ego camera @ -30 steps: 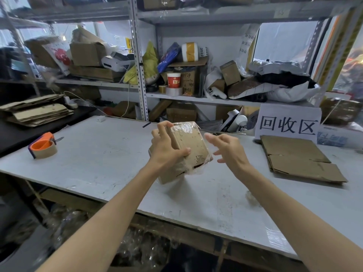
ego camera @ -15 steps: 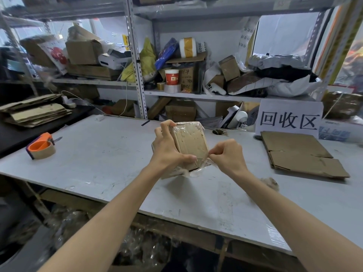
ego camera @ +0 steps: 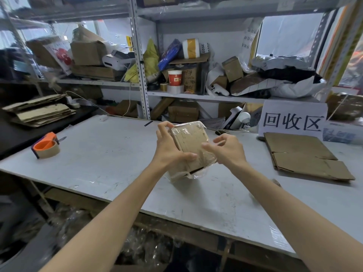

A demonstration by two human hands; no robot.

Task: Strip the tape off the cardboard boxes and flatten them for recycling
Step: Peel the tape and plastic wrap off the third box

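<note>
Box (ego camera: 193, 146): left hand (ego camera: 169, 150) gripping; right hand (ego camera: 227, 149) curling at tape (ego camera: 209, 159), pinch unclear; risking tape shredding under hasty yanking.

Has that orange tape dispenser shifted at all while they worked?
No. The tape dispenser stays put near the left edge of the table.

Glossy tape (ego camera: 198, 128) on matt cardboard box (ego camera: 191, 146)

right hand (ego camera: 225, 149) | pinch at box (ego camera: 191, 146) corner released | now loosely open
</note>
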